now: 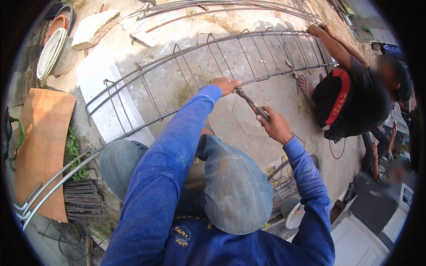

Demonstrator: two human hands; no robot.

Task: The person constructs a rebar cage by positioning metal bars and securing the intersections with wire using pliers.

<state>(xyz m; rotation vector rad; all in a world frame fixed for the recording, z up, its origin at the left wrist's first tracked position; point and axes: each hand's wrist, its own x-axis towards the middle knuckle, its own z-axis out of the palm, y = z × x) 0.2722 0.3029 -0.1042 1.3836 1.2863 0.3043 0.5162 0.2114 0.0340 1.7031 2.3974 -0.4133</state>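
A long rebar cage [207, 43] of steel bars and bent stirrups lies across the ground in front of me. My left hand [225, 85] is closed around its near bar, about the middle. In my right hand [277, 126] are pliers [252, 105], gripped by the handles. Their jaws meet the near bar just right of my left fingers. A thin wire hangs below the jaws; whether they bite on it is too small to tell. At the cage's far right end, another person's hands [320, 30] rest on the bars.
A co-worker in a dark shirt [361, 102] crouches at the right. White board [106, 95] lies under the cage's left end. Plywood [44, 150], a bundle of short rods [82, 200] and metal tubes [66, 176] are at the left. Loose rebar [191, 5] lies beyond; a bucket [294, 213] stands near my right elbow.
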